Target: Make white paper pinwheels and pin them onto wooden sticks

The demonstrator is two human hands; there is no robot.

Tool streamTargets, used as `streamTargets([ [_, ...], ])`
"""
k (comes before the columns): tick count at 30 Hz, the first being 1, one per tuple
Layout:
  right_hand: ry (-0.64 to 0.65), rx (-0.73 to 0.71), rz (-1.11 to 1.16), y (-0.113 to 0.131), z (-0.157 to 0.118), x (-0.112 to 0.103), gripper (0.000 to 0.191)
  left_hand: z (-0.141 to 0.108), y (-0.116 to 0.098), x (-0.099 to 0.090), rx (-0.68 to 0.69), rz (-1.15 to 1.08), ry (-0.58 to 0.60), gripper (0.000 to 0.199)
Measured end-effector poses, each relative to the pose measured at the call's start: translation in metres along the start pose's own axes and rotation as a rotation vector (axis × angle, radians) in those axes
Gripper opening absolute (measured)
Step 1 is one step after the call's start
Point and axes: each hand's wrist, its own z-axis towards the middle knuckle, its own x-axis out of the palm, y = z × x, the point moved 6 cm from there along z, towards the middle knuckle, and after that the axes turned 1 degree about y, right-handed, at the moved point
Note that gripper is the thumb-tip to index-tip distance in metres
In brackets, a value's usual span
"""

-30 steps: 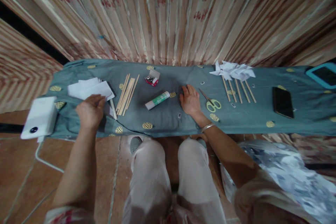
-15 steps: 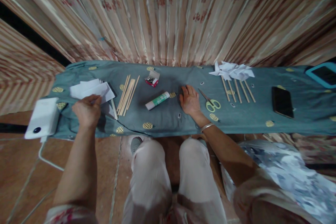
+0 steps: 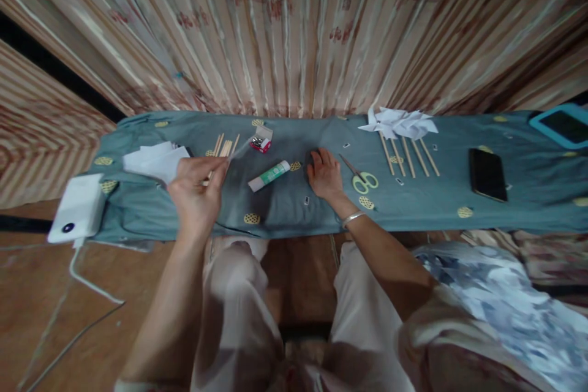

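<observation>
My left hand [image 3: 197, 193] is pinched on a thin piece of paper [image 3: 239, 148], seen nearly edge-on and blurred, above the wooden sticks [image 3: 226, 147], which it partly hides. Left of that hand lies a stack of white paper [image 3: 154, 159]. My right hand [image 3: 325, 174] rests palm down on the cloth, fingers spread, holding nothing. Beside it on the right are scissors [image 3: 364, 182] with light green handles. Between the hands lies a glue stick [image 3: 269, 176], with a small open red box [image 3: 261, 139] of metal pieces behind it.
Several white paper pinwheels [image 3: 399, 122] on sticks lie at the right. Farther right are a black phone [image 3: 487, 174] and a blue-framed device [image 3: 567, 127]. A white power bank [image 3: 77, 205] with a cable sits at the left end. A bag of paper scraps [image 3: 509, 300] stands below the table.
My left hand has moved right from the paper stack to over the sticks, carrying a piece of paper. My right hand stays flat on the cloth. The view has shifted slightly.
</observation>
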Motion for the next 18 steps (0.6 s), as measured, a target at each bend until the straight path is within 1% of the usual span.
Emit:
streamTargets([
  [2, -0.005, 0.012, 0.034, -0.002, 0.001, -0.001, 0.048, -0.005, -0.022, 0.029, 0.008, -0.079, 0.136, 0.019],
  [4, -0.006, 0.022, 0.085, -0.005, 0.003, -0.002, 0.047, -0.011, -0.038, 0.057, 0.013, -0.185, 0.265, 0.02],
  [5, -0.007, 0.021, 0.117, -0.007, 0.004, -0.002, 0.047, -0.014, -0.044, 0.068, 0.012, -0.24, 0.311, 0.021],
  [7, -0.013, 0.007, 0.194, -0.012, 0.006, -0.004, 0.046, -0.021, -0.051, 0.085, 0.016, -0.306, 0.343, 0.02],
  [11, -0.056, -0.017, 0.423, -0.028, 0.001, -0.011, 0.042, -0.039, -0.055, 0.104, 0.09, -0.348, 0.364, 0.018],
  [13, -0.08, 0.023, 0.555, -0.04, -0.006, -0.018, 0.042, -0.05, -0.055, 0.11, 0.141, -0.363, 0.404, 0.018],
  [14, -0.066, 0.045, 0.612, -0.046, -0.01, -0.021, 0.04, -0.056, -0.054, 0.112, 0.168, -0.37, 0.417, 0.018],
  [16, -0.021, 0.066, 0.684, -0.055, -0.019, -0.03, 0.038, -0.066, -0.052, 0.114, 0.206, -0.364, 0.438, 0.018],
  [18, -0.05, 0.071, 0.671, -0.063, -0.028, -0.045, 0.037, -0.074, -0.05, 0.115, 0.234, -0.345, 0.455, 0.017],
])
